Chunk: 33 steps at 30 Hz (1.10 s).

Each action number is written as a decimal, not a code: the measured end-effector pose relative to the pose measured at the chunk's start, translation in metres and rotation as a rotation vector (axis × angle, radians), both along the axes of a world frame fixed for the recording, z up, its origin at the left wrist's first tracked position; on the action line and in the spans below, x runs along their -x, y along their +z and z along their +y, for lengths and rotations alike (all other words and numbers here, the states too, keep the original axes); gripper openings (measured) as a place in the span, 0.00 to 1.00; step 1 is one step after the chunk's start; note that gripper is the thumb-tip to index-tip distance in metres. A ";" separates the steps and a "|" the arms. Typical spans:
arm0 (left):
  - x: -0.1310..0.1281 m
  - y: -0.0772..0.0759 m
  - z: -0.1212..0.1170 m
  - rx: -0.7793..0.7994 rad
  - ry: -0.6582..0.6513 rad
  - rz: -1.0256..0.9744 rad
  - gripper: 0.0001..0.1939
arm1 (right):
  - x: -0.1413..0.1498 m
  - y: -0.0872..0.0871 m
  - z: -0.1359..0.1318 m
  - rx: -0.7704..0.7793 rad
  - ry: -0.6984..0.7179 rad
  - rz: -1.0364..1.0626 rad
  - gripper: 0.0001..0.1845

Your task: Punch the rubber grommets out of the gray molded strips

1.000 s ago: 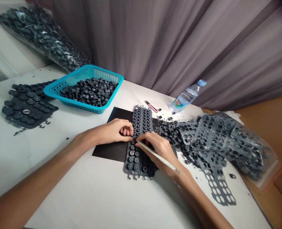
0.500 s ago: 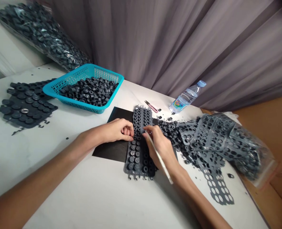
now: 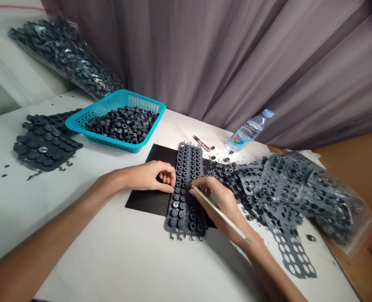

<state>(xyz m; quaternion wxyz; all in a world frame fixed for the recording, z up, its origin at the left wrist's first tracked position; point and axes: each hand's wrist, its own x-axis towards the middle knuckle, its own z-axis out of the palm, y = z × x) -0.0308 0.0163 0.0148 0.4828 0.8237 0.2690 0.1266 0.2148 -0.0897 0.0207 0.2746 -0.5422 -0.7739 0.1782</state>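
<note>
Grey, rubbery-looking sheet [image 3: 183,180] lies between my two hands' fingers: probably light, floppy, best held by its edge. Left hand [image 3: 151,175] curls there, grip unclear; right hand [image 3: 219,195] pinches a white stick [image 3: 220,212].

1. My left hand [image 3: 149,175] is bare, narrowing at the wrist into a long, slender left forearm [image 3: 63,228].
2. My right hand [image 3: 223,199] is bare too, its right forearm [image 3: 270,268] similarly slim.
3. Both forearms look unmarked, though blur may hide detail.
</note>
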 end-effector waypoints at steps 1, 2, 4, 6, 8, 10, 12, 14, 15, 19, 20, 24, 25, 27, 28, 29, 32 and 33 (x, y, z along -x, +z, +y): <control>0.000 0.000 0.000 -0.015 -0.006 0.007 0.08 | 0.008 0.001 -0.002 -0.018 0.039 -0.006 0.06; 0.000 -0.001 0.000 -0.033 -0.004 0.010 0.08 | 0.013 0.001 -0.004 -0.032 0.076 -0.019 0.06; -0.002 -0.004 -0.001 -0.072 0.010 0.014 0.07 | 0.018 0.002 -0.006 -0.051 0.124 -0.039 0.06; -0.004 -0.008 -0.002 -0.109 0.029 0.018 0.07 | 0.018 0.003 -0.006 -0.040 0.144 -0.056 0.06; -0.006 -0.010 -0.003 -0.133 0.044 0.023 0.07 | 0.015 0.004 -0.006 -0.020 0.158 -0.071 0.06; -0.006 -0.011 -0.003 -0.141 0.049 0.027 0.07 | 0.014 0.005 -0.005 -0.008 0.170 -0.083 0.06; -0.006 -0.011 -0.003 -0.142 0.044 0.026 0.07 | 0.015 0.006 -0.005 -0.010 0.185 -0.093 0.05; -0.006 -0.012 -0.002 -0.146 0.041 0.017 0.08 | 0.016 0.007 -0.005 -0.019 0.194 -0.104 0.05; -0.006 -0.013 -0.001 -0.146 0.040 0.011 0.08 | 0.017 0.006 -0.005 -0.027 0.195 -0.112 0.05; -0.005 -0.019 0.002 -0.130 0.032 -0.015 0.09 | 0.016 0.000 -0.002 -0.092 0.184 -0.158 0.07; -0.005 -0.020 0.003 -0.124 0.028 -0.020 0.09 | 0.016 -0.003 -0.002 -0.125 0.178 -0.170 0.08; -0.007 -0.022 0.003 -0.100 0.023 -0.016 0.10 | 0.019 -0.013 -0.001 -0.222 0.179 -0.298 0.12; -0.008 -0.022 0.003 -0.094 0.026 -0.011 0.10 | 0.021 -0.015 -0.001 -0.229 0.177 -0.342 0.12; -0.009 -0.020 0.003 -0.082 0.034 -0.001 0.09 | 0.025 -0.017 -0.002 -0.244 0.144 -0.389 0.11; -0.010 -0.019 0.002 -0.076 0.037 0.005 0.09 | 0.025 -0.017 -0.002 -0.258 0.105 -0.387 0.11; -0.010 -0.018 0.002 -0.073 0.038 0.012 0.09 | 0.024 -0.017 -0.001 -0.272 0.052 -0.373 0.12; -0.011 -0.014 0.000 -0.081 0.032 0.040 0.09 | 0.008 -0.015 0.002 -0.303 -0.170 -0.315 0.13; -0.010 -0.013 -0.001 -0.086 0.028 0.045 0.10 | -0.001 -0.013 0.004 -0.294 -0.248 -0.310 0.14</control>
